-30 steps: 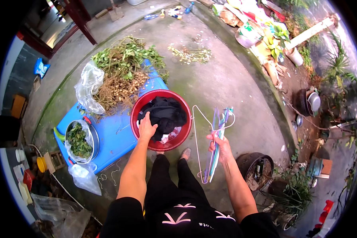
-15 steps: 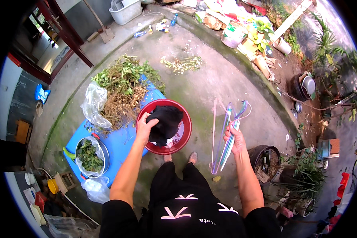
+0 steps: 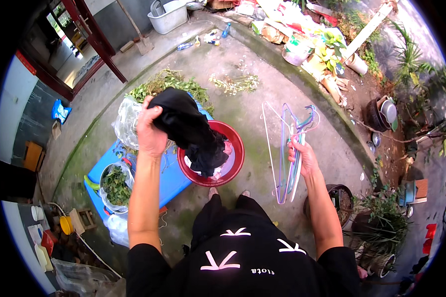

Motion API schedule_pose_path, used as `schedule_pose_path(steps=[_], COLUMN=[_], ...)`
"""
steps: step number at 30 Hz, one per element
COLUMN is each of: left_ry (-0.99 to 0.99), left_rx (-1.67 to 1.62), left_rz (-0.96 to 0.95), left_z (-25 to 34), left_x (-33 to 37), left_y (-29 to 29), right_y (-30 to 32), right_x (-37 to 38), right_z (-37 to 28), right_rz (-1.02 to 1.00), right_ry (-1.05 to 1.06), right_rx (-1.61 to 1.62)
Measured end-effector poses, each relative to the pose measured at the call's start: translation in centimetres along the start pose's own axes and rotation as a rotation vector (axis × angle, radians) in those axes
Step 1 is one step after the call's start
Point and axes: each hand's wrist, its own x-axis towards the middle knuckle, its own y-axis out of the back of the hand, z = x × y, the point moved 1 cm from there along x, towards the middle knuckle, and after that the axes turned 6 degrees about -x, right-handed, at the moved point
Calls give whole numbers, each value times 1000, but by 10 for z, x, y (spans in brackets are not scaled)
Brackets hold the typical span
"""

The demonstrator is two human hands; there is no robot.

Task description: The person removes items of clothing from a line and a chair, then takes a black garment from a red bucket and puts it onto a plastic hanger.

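Observation:
My left hand (image 3: 151, 129) grips a black cloth garment (image 3: 181, 115) and holds it up over the left side of a red basin (image 3: 239, 153). The garment's lower part hangs down into the basin, where pinkish and white cloth (image 3: 225, 161) shows beside it. What kind of garment it is cannot be made out. On the right, my right hand (image 3: 304, 156) is closed around a bunch of thin hangers (image 3: 284, 163) in white, blue, purple and pink. Their hooks point away from me, and they hang clear of the basin.
Left of the basin stands a blue table (image 3: 101, 168) bearing leafy plants (image 3: 171, 81), a clear plastic bag (image 3: 126, 121) and a pot of greens (image 3: 116, 184). A dark planter (image 3: 342, 198) sits near my right forearm. A concrete kerb (image 3: 354, 133) curves along the right.
My left hand has lifted the black garment up and to the left, partly out of the basin. The right hand has shifted slightly right and away from me, still holding the hangers.

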Motion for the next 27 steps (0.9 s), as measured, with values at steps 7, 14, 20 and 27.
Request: schedule_pose_path(steps=[7, 14, 20, 27], left_ry=[10, 169, 221, 62], left_rx=[-118, 100, 261, -40], left_rz=[-146, 128, 146, -54], left_z=[22, -65, -83, 7], left_x=[-12, -22, -37, -6], left_y=[-22, 41, 73, -29], right_y=[10, 22, 18, 6], right_x=[8, 11, 0, 19], right_z=[15, 15, 7, 32], right_rz=[-29, -22, 13, -46], right_ry=[-76, -83, -39, -16], right_rx=[64, 228, 415, 347])
